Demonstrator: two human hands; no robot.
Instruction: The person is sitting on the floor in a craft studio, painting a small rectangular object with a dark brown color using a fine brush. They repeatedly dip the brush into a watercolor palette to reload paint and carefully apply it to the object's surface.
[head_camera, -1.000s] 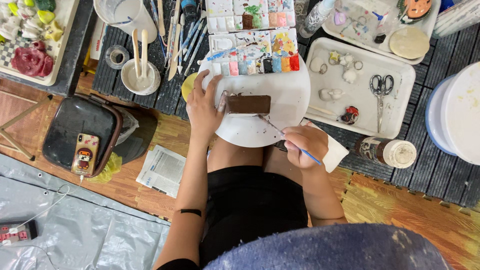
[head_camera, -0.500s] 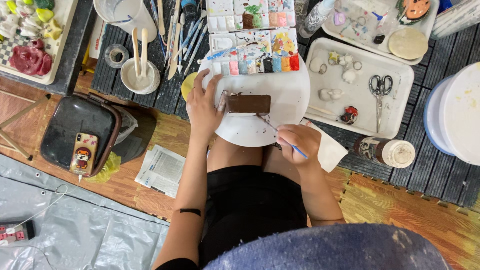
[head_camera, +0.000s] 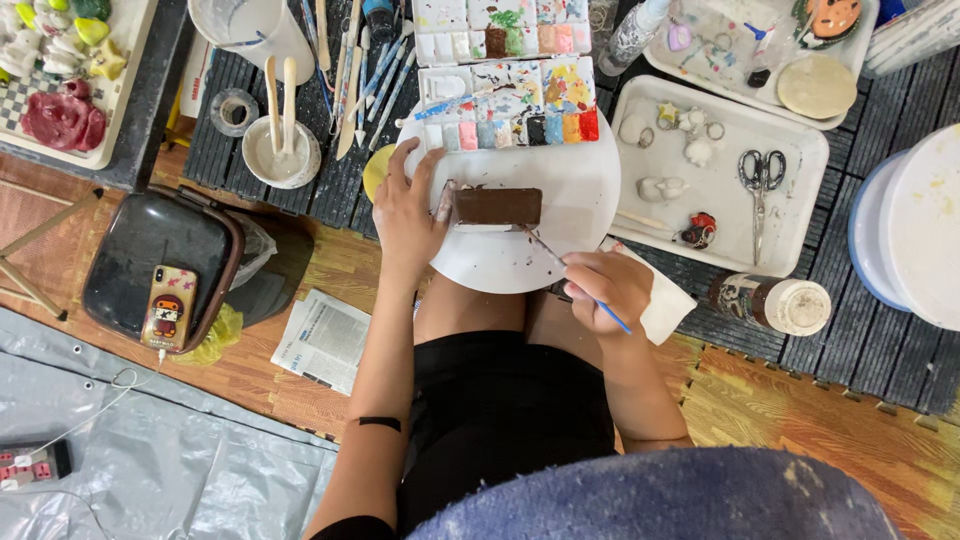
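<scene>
craft/painting workshop, floor setup | paint palette (head_camera: 505, 75) full of mixed colours + brushes (head_camera: 365, 65) everywhere | trays of little white figurines (head_camera: 690, 150), scissors (head_camera: 760, 180) | dark mats over wood floor (head_camera: 240, 370), grey tarp (head_camera: 150, 470)

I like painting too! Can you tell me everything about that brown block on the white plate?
The brown block is a flat rectangular slab, dark chocolate brown on top with a paler underside edge; it looks like painted clay or plaster. It lies flat, long side across, near the middle of the round white plate. The left hand steadies its left end with the fingertips. The right hand holds a thin brush whose tip meets the block's lower right corner.
</scene>
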